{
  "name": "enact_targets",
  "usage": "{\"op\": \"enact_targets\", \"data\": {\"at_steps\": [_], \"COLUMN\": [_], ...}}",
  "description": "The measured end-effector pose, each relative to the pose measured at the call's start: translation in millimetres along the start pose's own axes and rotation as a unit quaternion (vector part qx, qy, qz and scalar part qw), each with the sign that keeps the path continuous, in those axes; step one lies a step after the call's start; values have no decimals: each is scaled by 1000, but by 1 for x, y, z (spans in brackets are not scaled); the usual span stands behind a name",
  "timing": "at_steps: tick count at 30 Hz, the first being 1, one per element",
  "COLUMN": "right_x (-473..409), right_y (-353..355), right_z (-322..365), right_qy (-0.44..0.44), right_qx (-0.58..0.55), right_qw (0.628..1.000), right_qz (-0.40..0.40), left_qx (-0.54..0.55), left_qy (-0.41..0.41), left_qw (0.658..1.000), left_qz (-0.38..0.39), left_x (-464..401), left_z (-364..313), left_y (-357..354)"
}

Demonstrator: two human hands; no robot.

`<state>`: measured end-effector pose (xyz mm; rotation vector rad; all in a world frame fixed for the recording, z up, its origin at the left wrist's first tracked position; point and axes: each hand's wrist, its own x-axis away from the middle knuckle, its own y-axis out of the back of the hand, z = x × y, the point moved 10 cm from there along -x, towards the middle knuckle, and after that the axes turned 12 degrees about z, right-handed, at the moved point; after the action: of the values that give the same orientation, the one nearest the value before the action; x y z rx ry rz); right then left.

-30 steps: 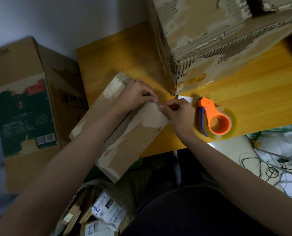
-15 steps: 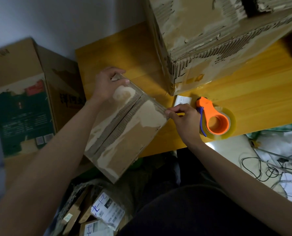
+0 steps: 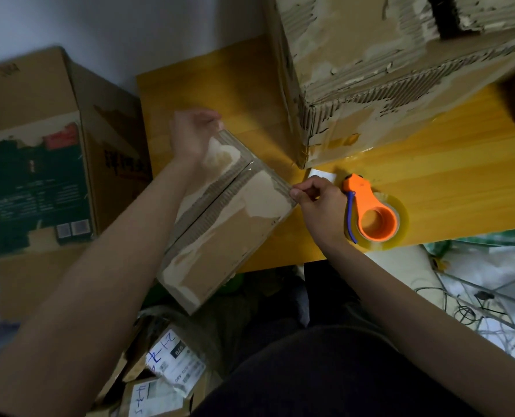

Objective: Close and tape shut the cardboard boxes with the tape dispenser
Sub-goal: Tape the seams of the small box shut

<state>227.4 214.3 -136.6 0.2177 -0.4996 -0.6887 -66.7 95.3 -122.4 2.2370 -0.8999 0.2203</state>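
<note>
Cardboard box (image 3: 226,224), flaps shut, lies tilted on the tabletop (image 3: 430,182) edge, near end hanging off twd the person. Left hand (image 3: 190,133) grips its far corner, fingers curled over the edge. Right hand (image 3: 319,203) pinches the box's right corner w/ thumb & forefinger. Orange dispenser (image 3: 370,212) sits flat on the tabletop just right of that hand. Big box (image 3: 370,70) stands behind.
</note>
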Motion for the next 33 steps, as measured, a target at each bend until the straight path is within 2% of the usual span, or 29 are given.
{"op": "enact_targets", "data": {"at_steps": [2, 3, 6, 8, 16, 27, 33], "right_x": [2, 3, 3, 3, 2, 2, 5], "right_y": [-2, -3, -4, -3, -2, -7, -7], "right_z": [0, -1, -1, 2, 5, 5, 4], "right_qy": [3, 3, 1, 7, 32, 24, 22], "right_qx": [4, 6, 9, 17, 61, 58, 64], "right_qw": [1000, 1000, 1000, 1000, 998, 998, 996], "right_qz": [0, -3, -5, -2, 14, 29, 49], "left_qx": [-201, -251, -280, -332, -319, -288, -240], "left_qy": [-61, -95, -142, -130, -3, 82, 125], "left_qw": [977, 963, 948, 933, 948, 953, 956], "left_qz": [-40, -31, 47, 59, 17, -47, -118], "left_x": [32, 55, 124, 151, 178, 245, 281], "left_z": [-20, -26, -26, -12, 32, 98, 126], "left_y": [-23, -47, -119, -142, -101, -55, -20]}}
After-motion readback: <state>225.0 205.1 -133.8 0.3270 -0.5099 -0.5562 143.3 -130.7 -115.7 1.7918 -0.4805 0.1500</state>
